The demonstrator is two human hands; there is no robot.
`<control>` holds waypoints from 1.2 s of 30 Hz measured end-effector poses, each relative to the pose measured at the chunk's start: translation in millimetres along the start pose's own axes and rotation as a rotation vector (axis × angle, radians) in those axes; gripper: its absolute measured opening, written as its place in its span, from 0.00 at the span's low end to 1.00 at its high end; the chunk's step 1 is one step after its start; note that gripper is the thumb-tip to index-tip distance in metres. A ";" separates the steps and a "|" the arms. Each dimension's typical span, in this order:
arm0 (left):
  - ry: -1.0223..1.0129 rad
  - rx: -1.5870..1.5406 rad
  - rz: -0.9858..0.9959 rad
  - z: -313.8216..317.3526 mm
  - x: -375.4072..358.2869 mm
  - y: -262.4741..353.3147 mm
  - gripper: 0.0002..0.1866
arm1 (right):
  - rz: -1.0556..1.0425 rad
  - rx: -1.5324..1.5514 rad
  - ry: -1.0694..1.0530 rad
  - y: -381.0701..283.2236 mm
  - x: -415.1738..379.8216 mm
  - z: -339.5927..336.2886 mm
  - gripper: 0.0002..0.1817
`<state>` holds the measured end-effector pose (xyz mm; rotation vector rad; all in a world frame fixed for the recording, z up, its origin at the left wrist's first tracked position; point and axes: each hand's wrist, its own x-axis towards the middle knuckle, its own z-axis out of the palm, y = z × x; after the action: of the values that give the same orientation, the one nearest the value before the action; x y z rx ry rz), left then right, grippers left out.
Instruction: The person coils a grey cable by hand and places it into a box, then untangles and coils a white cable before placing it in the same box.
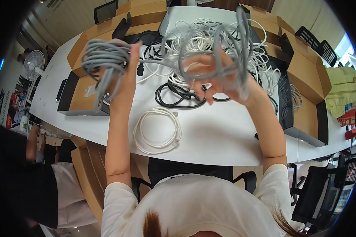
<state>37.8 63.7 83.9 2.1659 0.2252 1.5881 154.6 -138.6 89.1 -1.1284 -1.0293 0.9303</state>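
My left hand (126, 75) is closed around a thick wound bundle of grey cable (106, 54), raised at the left. A stretch of the same grey colour runs from it towards my right hand (219, 77). Loose grey loops (243, 43) hang around and over the right hand, which grips among them with blurred, partly curled fingers. Behind and below the hands lies a tangled pile of white and grey cables (194, 41). A black cable (174, 106) lies in loops under the right hand. Nearer me, a white cable coil (177, 130) rests flat on the table.
Open cardboard boxes with black outsides stand at the left (77, 89) and right (304, 118) of the white table (217, 146). Another person (35, 185) is at the lower left. A fan (34, 61) and a black chair (320, 189) stand around the table.
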 end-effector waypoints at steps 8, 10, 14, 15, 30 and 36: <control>-0.616 0.080 0.265 22.7 -40.0 -22.0 0.15 | -0.082 0.258 -0.041 -20.3 -4.8 -23.1 0.42; -0.809 -0.132 -0.117 20.3 -66.0 -29.5 0.21 | -0.181 0.271 -0.004 -28.2 -7.6 -22.3 0.42; -1.103 -0.230 -0.229 8.5 -74.6 -15.6 0.32 | -0.275 0.321 -0.066 -26.9 -6.7 -45.7 0.41; -1.153 -0.208 -0.218 4.0 -72.5 -8.7 0.33 | -0.270 0.351 -0.035 -25.7 -6.6 -49.1 0.40; -0.797 -2.687 -0.391 -11.2 -5.7 3.3 0.08 | -0.012 -0.558 -0.146 27.2 19.3 -47.7 0.24; 0.037 -2.095 -0.623 -31.5 27.5 -23.6 0.07 | -0.127 -0.807 -0.050 28.8 17.5 -27.4 0.27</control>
<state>20.2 103.2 104.8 0.2941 -0.5144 0.5961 183.7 -123.5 60.7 -1.6722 -1.5621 0.4292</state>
